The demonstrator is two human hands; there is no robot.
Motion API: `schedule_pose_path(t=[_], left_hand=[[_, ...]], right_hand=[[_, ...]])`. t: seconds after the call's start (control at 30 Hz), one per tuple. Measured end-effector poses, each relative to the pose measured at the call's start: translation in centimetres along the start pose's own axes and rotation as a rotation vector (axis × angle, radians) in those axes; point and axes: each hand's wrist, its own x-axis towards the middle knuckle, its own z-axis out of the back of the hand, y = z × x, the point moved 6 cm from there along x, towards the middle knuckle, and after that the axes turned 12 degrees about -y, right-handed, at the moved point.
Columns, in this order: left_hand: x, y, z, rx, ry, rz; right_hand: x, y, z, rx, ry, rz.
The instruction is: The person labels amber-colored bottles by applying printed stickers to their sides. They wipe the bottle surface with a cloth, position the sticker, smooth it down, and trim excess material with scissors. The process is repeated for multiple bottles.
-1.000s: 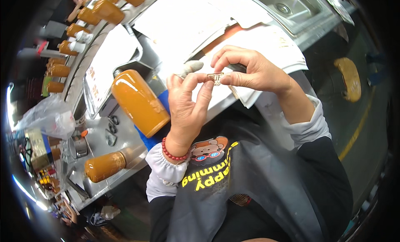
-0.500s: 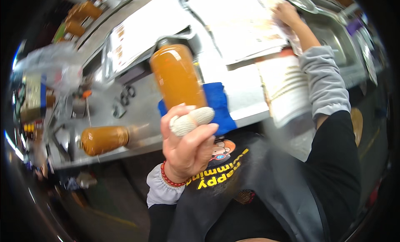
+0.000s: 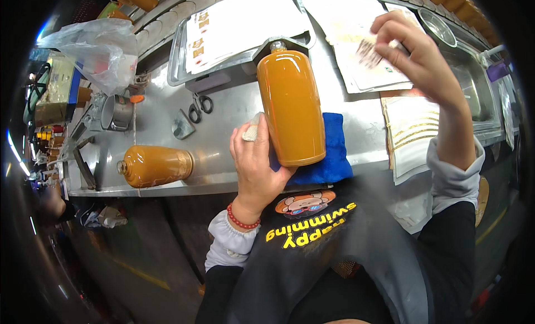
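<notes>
head view: left hand (image 3: 257, 167) against glossy orange bottle (image 3: 291, 106) on blue cloth (image 3: 334, 151)

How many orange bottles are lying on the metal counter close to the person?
2. One orange bottle lies on the blue cloth, touched by the left hand. The second bottle lies at the counter's left edge. More stand far back, partly cut off.

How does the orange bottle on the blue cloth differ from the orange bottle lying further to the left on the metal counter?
The bottle on the blue cloth looks larger and nearer, and the left hand rests against it; the left bottle lies untouched. The first points its neck away from the person, the second points leftwards. Both lie on their sides and hold orange liquid.
</notes>
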Motion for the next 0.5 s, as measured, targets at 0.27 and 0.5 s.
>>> schedule_pose_path(t=[0.27,0.5], left_hand=[[-0.6,1.3,-0.7,-0.125,-0.031,0.001],[1.7,2.8,0.0,-0.750,0.090,0.236]], right_hand=[[1.4,5.1,-9.1,0.108,-0.031,0.010],[1.4,4.9,-9.9,0.050,-0.069,-0.032]])
